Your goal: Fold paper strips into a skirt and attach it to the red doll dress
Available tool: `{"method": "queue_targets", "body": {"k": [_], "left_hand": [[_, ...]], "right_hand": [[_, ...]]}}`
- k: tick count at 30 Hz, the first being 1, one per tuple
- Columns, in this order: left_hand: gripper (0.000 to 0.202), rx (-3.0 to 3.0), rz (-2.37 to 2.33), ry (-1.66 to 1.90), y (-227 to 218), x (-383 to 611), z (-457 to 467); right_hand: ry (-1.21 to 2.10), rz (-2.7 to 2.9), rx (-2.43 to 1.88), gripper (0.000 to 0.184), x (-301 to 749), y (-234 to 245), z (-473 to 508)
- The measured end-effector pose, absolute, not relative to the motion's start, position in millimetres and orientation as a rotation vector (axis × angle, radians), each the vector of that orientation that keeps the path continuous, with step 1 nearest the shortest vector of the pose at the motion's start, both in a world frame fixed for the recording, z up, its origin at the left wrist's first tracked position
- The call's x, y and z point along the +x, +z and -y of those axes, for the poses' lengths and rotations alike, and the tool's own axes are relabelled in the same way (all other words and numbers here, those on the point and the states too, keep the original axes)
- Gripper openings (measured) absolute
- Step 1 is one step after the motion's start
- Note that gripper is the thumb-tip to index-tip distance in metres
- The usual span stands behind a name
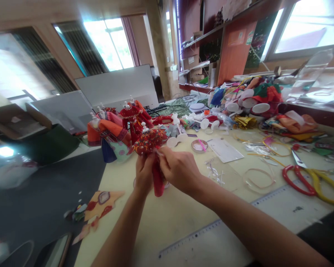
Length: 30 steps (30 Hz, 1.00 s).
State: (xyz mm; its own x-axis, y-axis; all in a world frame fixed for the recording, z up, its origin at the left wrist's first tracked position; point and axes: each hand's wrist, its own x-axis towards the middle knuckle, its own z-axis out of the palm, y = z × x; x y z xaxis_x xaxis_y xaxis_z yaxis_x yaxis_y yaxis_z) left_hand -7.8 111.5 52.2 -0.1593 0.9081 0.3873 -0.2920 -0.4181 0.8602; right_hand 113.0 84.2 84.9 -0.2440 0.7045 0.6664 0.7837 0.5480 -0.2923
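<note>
In the middle of the head view is a small doll figure in a red and gold patterned garment (149,141), with a white knob at its neck and a red strip hanging below. My left hand (144,173) is closed around its lower left side. From the right, my right hand (179,168) pinches at the garment's front; whatever is between its fingertips is too small to make out. Just behind stand other dressed figures, one in an orange robe with a blue skirt (108,139) and one in a red beaded dress (131,116).
Red and yellow-handled scissors (313,181) lie at the right near a long clear ruler (196,235). A small round dish (199,145) and a white card (225,150) lie beyond my hands. Fabric scraps (102,204) are at the left edge, a phone (54,252) below. Cloth and white plastic stands (247,100) pile up behind.
</note>
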Motion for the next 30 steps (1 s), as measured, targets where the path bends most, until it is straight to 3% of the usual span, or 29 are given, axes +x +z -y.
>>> {"method": "queue_targets", "body": {"k": [12,30], "left_hand": [[0.018,1.258,-0.871,1.755,43,-12,-118],[0.02,1.376,-0.961,1.714,43,-7,-111]], "right_hand": [[-0.157,1.937,-1.084,0.027,117,78,-76],[-0.211,2.094,-1.333,0.012,104,98,-79]]}}
